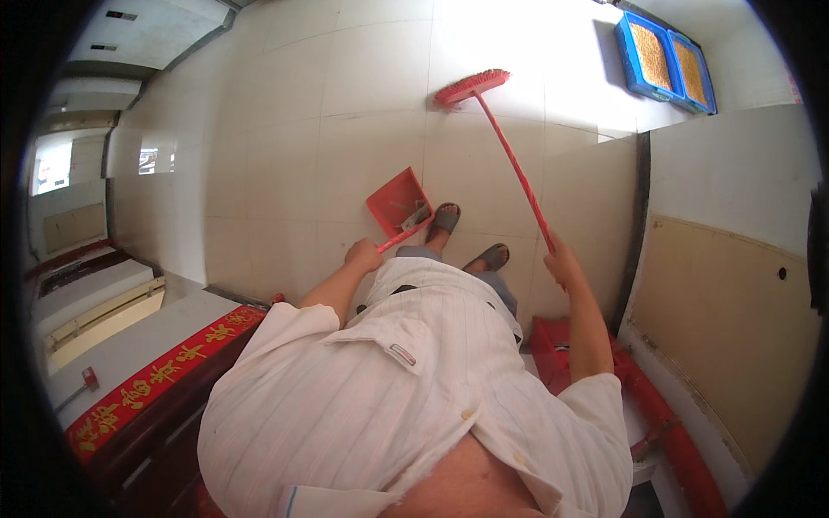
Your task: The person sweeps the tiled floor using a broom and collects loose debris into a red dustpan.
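Observation:
My left hand (364,256) is closed around the handle of a red plastic dustpan (391,199). Some pale litter (413,217) lies inside the pan, close to its handle side. My right hand (562,260) grips the striped red handle of a broom (515,158). The broom's red bristle head (473,89) is well ahead of my feet, seemingly on the tiles. Broom head and dustpan are apart. Whether the pan rests on the floor cannot be made out.
Glossy beige floor tiles (278,149) spread before my sandaled feet (495,257). Two blue crates (655,90) of yellowish grain stand by the right wall (725,259). A red banner with gold characters (168,375) runs along the left. Red objects (550,337) sit behind my right arm.

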Action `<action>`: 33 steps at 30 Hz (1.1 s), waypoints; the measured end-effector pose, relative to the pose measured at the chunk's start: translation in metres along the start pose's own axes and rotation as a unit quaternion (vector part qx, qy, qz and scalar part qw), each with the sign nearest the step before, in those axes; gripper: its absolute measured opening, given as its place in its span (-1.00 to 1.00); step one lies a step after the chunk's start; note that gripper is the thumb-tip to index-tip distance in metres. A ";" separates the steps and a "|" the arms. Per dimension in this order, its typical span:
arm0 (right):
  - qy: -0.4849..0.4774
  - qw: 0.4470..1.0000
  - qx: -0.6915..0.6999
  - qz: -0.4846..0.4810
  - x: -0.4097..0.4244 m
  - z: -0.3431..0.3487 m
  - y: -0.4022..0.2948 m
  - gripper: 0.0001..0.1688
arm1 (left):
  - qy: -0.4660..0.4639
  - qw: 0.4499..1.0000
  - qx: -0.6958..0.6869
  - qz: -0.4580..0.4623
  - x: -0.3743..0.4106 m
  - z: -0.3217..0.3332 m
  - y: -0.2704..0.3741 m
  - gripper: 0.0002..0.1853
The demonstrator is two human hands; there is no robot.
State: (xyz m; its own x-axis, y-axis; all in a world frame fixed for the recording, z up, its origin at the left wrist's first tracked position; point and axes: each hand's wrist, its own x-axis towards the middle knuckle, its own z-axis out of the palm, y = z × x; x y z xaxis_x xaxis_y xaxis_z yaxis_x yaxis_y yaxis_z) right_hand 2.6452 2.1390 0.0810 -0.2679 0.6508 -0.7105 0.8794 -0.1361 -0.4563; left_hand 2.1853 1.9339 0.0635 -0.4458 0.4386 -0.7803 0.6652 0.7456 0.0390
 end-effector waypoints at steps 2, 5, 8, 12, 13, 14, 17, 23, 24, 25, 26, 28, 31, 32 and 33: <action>-0.021 0.999 -0.030 0.037 -0.030 -0.004 0.016 -0.19 | -0.007 1.000 0.009 0.007 -0.001 0.000 0.002 -0.68; 0.105 0.981 -0.070 -0.150 -0.092 0.024 0.053 -0.20 | -0.014 1.000 -0.002 0.003 -0.005 -0.003 0.004 -0.65; -0.020 0.995 -0.093 -0.010 -0.162 0.041 0.088 -0.12 | -0.014 1.000 -0.018 0.019 -0.010 -0.008 0.004 -0.69; -0.045 0.999 -0.026 -0.016 -0.199 0.068 0.092 -0.09 | -0.021 0.999 -0.005 0.036 -0.011 -0.015 0.005 -0.68; -0.050 0.998 -0.034 -0.011 -0.193 0.074 0.088 -0.10 | -0.022 0.999 -0.018 0.034 -0.010 -0.016 0.005 -0.68; -0.077 0.996 -0.047 0.023 -0.184 0.080 0.082 -0.14 | -0.019 0.999 -0.029 0.032 -0.009 -0.016 0.004 -0.68; -0.057 0.997 -0.049 -0.010 -0.127 0.098 0.053 -0.20 | -0.011 0.998 -0.049 0.034 -0.007 -0.013 0.001 -0.69; 0.010 0.998 -0.015 -0.065 -0.008 0.075 -0.062 -0.19 | -0.007 0.998 -0.042 0.035 0.000 -0.006 -0.006 -0.69; -0.009 0.999 -0.006 -0.041 -0.007 0.060 -0.077 -0.18 | -0.007 0.999 -0.039 0.034 0.001 -0.006 -0.007 -0.68; -0.028 0.999 0.003 -0.016 -0.010 0.046 -0.088 -0.18 | -0.010 0.998 -0.037 0.040 0.002 -0.007 -0.008 -0.68; -0.043 0.998 0.033 -0.024 -0.014 0.037 -0.095 -0.17 | -0.013 0.998 -0.037 0.044 0.003 -0.008 -0.008 -0.67; -0.028 0.998 -0.024 -0.053 -0.040 0.025 -0.091 -0.18 | -0.015 0.998 -0.045 0.046 0.003 -0.010 -0.009 -0.66; -0.006 0.984 -0.163 -0.073 -0.083 0.030 -0.051 -0.21 | -0.014 0.996 -0.074 0.037 0.002 -0.009 -0.013 -0.65; 0.006 0.982 -0.139 -0.125 -0.096 0.036 -0.033 -0.22 | -0.013 0.996 -0.085 0.035 0.001 -0.008 -0.015 -0.64; 0.015 0.980 -0.122 -0.159 -0.106 0.042 -0.018 -0.22 | -0.010 0.995 -0.096 0.032 0.001 -0.007 -0.017 -0.64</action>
State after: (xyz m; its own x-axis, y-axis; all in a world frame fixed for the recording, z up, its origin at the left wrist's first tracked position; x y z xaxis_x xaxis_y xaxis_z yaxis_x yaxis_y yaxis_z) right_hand 2.6410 2.0413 0.1426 -0.5353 0.6531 -0.5357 0.8221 0.2572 -0.5079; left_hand 2.1693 1.9252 0.0664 -0.3929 0.4788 -0.7851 0.5640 0.7998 0.2055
